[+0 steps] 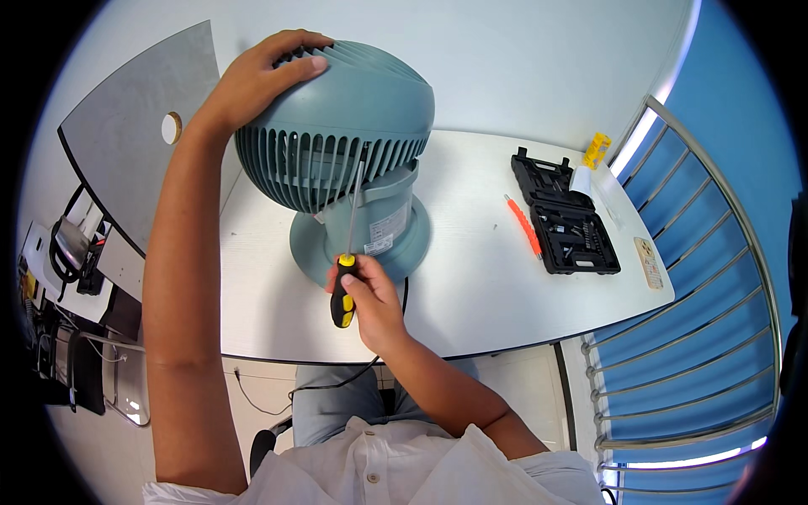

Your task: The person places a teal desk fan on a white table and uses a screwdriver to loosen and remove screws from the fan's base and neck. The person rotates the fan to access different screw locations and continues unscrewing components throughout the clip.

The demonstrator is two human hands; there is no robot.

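Note:
A grey-green table fan [370,93] with a round slatted housing stands on its round base on the white table. My left hand [273,71] rests over the top left of the housing, fingers curled onto its upper slats. In my right hand [374,303] is a screwdriver [343,295] with a black and yellow handle, gripped near the table's front edge. Its long shaft points up, and the tip meets the slots on the near side of the fan; whether it sits in a screw cannot be made out. Labels [387,229] show on the fan's stand.
An open black tool case [576,240] with bits lies right of the fan, beside a red-orange tool [523,225]. A yellow roll [597,150] and a remote control [648,263] are at the right edge. A metal railing [732,194] runs alongside. A black cable [345,383] hangs over the front edge.

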